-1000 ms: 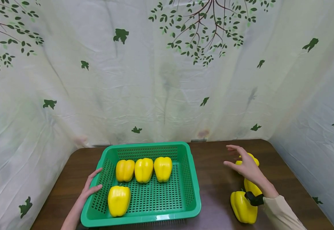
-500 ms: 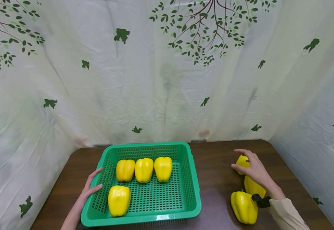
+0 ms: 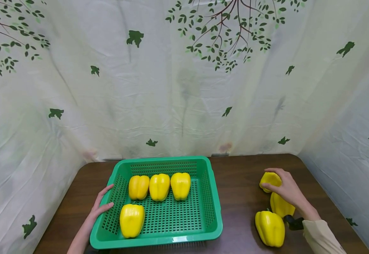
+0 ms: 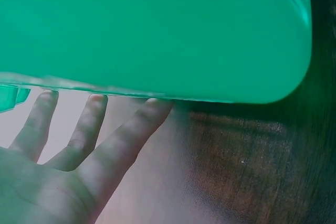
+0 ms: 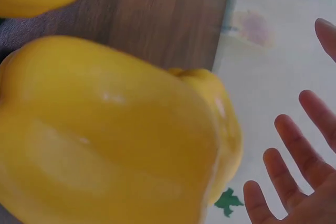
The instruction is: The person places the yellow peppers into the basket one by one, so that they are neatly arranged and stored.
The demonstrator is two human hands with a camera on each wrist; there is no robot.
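My left hand (image 3: 96, 209) touches the left rim of a green plastic basket (image 3: 214, 197); in the left wrist view its straight fingers (image 4: 86, 121) meet the basket's edge. Three yellow bell peppers lie in a row inside, the middle one (image 3: 159, 187) among them, and another yellow bell pepper (image 3: 132, 221) lies near the front left. At the right, my right hand (image 3: 287, 190) reaches over the farthest loose bell pepper (image 3: 269, 180), thumb and fingers apart. In the right wrist view the spread fingers (image 5: 296, 142) stand clear of that bell pepper (image 5: 227, 129).
Two more yellow bell peppers, a middle one (image 3: 280, 205) and a nearer one (image 3: 270, 229), lie on the dark wooden table (image 3: 235, 197) below my right hand. A pale leaf-printed curtain (image 3: 184, 106) hangs behind the table and along both sides.
My right hand has moved right and slightly nearer, coming over the farthest loose bell pepper, with thumb and fingers drawing closer around it. The left hand and basket have stayed in place.
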